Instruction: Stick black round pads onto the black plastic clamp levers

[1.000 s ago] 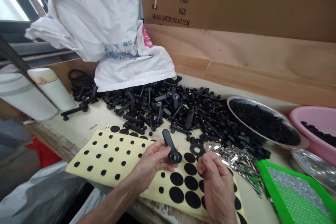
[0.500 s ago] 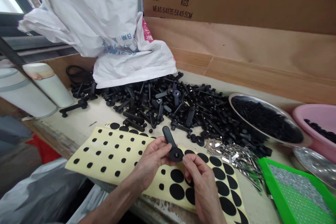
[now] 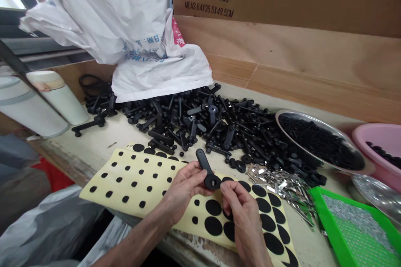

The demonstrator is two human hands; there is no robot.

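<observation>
My left hand grips a black plastic crank handle between thumb and fingers, its arm slanting up and its round end to the lower right. That end has a square hole with metal showing in it. My right hand is pinched at the right edge of the round end; whatever is between its fingertips, if anything, is hidden. Below both hands lies a yellow backing sheet with round black stickers on its right part and small black dots on its left part.
Behind the sheet spreads a heap of black crank handles beneath a white sack. Rightward are loose metal pieces, a steel bowl of black parts, a pink basin and a green tray. Two bottles stand left.
The view has shifted slightly. Both hands keep nearly the same pose around the crank handle, whose round end seems turned a little.
</observation>
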